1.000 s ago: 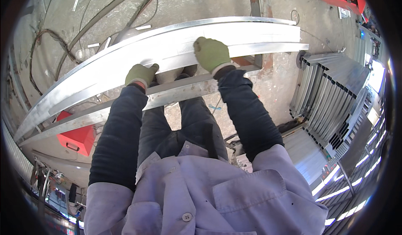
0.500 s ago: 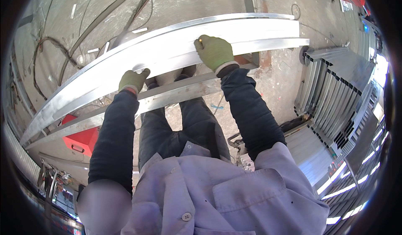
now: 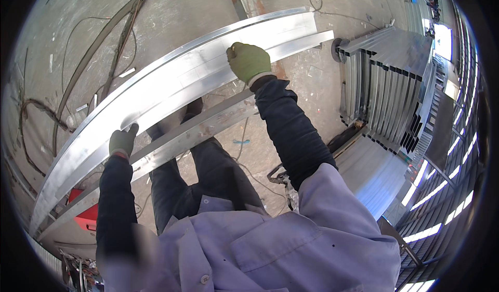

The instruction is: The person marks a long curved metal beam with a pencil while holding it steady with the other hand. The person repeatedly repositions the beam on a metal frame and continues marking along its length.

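A long, shiny silver metal channel with raised edges lies across in front of me, its bright face up. My left hand, in a green glove, grips its near edge with the thumb toward the face. Resting over the channel's right part, my green-gloved right hand is closed in a fist; what it holds, if anything, is hidden. Thin faint lines run across the face to the left of this fist. Nearer to me, a grey metal beam crosses over my legs.
Stacked silver profiles stand at the right, a dark round wheel beside them. A red box sits at the lower left, below the beam. Hoses and cables trail over the concrete floor at the far left, among loose scraps.
The view has turned, shifting the scene leftward. My right fist has moved along the channel toward its right end, and my hands are farther apart. A small yellowish tip at that fist no longer shows.
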The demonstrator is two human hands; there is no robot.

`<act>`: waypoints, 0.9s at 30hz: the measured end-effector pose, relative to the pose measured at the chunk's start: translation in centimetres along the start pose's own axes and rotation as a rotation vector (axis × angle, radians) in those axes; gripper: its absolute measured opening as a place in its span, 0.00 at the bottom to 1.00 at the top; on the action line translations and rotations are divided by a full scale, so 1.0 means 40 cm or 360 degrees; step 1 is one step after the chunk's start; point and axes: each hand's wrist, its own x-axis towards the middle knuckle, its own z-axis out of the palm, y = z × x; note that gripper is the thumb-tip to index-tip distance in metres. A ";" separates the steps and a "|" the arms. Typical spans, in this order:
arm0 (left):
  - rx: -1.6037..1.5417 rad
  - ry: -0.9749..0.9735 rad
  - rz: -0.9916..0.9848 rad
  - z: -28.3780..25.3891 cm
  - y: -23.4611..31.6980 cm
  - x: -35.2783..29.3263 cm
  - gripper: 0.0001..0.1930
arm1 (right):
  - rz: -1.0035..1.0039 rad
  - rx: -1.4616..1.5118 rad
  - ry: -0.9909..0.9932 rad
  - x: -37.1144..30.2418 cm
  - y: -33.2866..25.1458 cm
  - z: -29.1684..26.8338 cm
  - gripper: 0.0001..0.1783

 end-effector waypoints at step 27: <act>-0.0188 0.0168 -0.0112 -0.001 -0.006 -0.022 0.43 | 0.0324 -0.0190 -0.0184 0.165 0.339 -0.143 0.25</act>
